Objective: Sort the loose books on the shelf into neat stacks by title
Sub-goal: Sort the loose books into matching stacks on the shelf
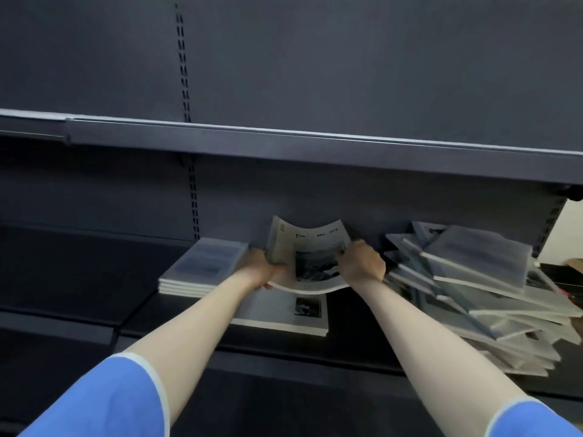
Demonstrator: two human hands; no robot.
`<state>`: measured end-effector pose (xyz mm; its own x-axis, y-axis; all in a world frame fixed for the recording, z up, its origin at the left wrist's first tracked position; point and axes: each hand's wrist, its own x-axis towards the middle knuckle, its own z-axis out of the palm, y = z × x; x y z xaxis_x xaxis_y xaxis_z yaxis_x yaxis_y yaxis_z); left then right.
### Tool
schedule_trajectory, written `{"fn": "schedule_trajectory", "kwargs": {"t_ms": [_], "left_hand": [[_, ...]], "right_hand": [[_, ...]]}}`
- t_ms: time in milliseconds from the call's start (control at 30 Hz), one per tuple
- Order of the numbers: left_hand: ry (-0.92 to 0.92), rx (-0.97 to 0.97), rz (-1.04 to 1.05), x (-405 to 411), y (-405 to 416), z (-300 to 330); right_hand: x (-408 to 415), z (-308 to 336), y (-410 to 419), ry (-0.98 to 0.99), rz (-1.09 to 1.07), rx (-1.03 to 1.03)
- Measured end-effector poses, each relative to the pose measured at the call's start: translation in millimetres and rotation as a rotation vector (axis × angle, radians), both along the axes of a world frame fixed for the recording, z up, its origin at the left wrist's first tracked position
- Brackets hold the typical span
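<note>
Hands (315,266) gripping bent book (310,247), title blurred

the title on the bent book (310,257) is too blurred to read. the left hand (265,269) has its fingers hidden under that book's edge. the flat book (284,313) below is partly covered by it. the loose pile (479,294) runs off the right edge, its covers smeared.

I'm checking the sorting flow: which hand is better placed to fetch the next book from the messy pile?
Probably the right hand: it grips the held book on the side next to the messy pile; the left hand is farther.
</note>
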<state>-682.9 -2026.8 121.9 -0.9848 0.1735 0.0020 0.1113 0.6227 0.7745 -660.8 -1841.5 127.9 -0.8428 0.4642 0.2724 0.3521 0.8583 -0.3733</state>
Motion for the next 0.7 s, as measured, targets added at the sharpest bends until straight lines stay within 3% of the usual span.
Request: {"fn": "schedule_trajectory", "kwargs": {"t_ms": [267, 700], "left_hand": [[-0.048, -0.204, 0.044, -8, -23, -50], [0.104, -0.585, 0.141, -15, -26, -77]], "right_hand": [[1, -58, -23, -0.140, -0.028, -0.085], [-11, -94, -33, -0.235, -0.029, -0.067]]}}
